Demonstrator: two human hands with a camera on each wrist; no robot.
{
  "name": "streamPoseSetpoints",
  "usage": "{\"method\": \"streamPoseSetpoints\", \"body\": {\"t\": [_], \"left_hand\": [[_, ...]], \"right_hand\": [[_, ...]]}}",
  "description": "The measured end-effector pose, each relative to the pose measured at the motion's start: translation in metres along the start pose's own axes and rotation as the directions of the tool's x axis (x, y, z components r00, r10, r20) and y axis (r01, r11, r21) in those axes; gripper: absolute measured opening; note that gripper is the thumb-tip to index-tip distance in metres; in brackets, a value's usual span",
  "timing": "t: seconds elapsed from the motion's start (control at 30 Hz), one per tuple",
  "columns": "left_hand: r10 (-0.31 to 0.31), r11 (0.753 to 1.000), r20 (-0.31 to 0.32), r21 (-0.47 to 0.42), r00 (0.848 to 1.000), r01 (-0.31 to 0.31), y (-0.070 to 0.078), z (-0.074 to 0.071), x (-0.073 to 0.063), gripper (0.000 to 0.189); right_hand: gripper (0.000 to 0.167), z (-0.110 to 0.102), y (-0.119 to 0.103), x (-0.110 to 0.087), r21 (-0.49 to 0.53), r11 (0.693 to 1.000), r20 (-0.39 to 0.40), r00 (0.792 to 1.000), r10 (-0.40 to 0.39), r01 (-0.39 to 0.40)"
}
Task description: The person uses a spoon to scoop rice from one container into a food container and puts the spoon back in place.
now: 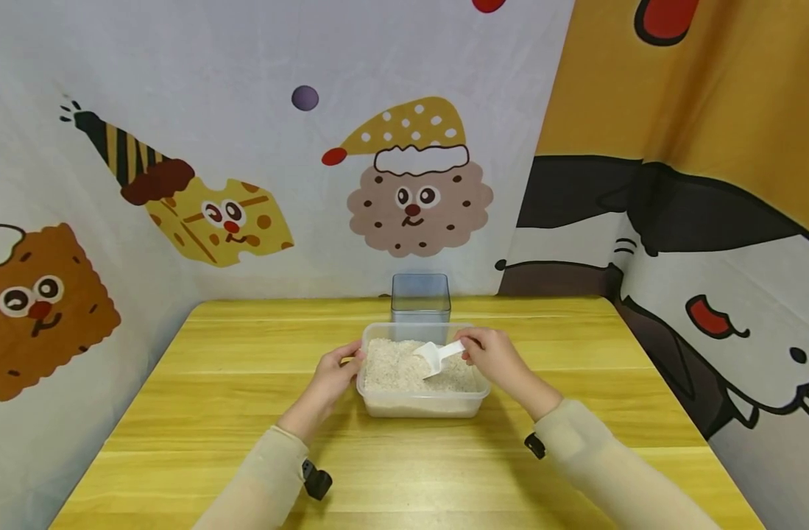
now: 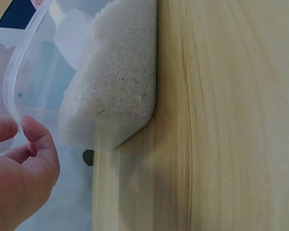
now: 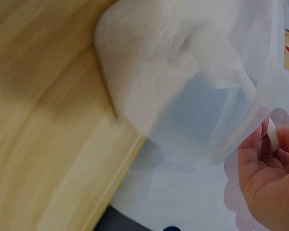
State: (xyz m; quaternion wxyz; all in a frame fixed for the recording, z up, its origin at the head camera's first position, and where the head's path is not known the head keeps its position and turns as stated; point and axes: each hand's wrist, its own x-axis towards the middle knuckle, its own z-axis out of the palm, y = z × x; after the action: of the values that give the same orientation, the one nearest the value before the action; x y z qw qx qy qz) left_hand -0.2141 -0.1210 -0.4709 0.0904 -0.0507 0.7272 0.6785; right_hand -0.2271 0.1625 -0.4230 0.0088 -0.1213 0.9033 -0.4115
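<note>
A clear plastic box (image 1: 420,405) of rice (image 1: 392,366) stands on the table in the head view. My left hand (image 1: 334,374) pinches its rim at the left side, thumb and fingers on the edge in the left wrist view (image 2: 26,168). With my right hand (image 1: 493,357) I pinch the handle of a white scoop (image 1: 434,358), whose bowl is tilted down into the rice. Through the box wall, the right wrist view shows the scoop (image 3: 216,55) and my right hand (image 3: 272,168) outside the rim.
Behind the box stands a bluish see-through square container (image 1: 420,291), near the back edge of the wooden table (image 1: 245,353). A cloth with cartoon prints (image 1: 258,132) hangs behind and beside the table.
</note>
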Motion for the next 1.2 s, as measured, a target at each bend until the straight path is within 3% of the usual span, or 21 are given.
{"method": "streamPoseSetpoints", "body": {"t": [0.13,0.37,0.6,1.2], "left_hand": [[0.007,1.0,0.001,-0.009,1.0,-0.007,0.0,0.0,0.0,0.042],[0.081,0.996,0.019,-0.035,0.997,-0.08,0.0,-0.001,-0.004,0.044],[0.003,1.0,0.004,-0.006,1.0,-0.003,0.002,0.0,-0.001,0.042],[-0.006,1.0,-0.001,-0.009,1.0,0.006,-0.001,0.0,0.002,0.042]], "right_hand": [[0.02,0.006,-0.002,0.004,0.109,0.991,0.011,0.997,0.075,-0.076],[0.02,0.012,-0.006,0.009,0.238,0.959,0.019,0.988,0.155,-0.155],[0.022,0.015,-0.007,0.012,0.287,0.94,0.042,0.982,0.182,-0.186],[0.024,0.015,-0.008,0.013,0.358,0.899,0.051,0.967,0.252,-0.253]]}}
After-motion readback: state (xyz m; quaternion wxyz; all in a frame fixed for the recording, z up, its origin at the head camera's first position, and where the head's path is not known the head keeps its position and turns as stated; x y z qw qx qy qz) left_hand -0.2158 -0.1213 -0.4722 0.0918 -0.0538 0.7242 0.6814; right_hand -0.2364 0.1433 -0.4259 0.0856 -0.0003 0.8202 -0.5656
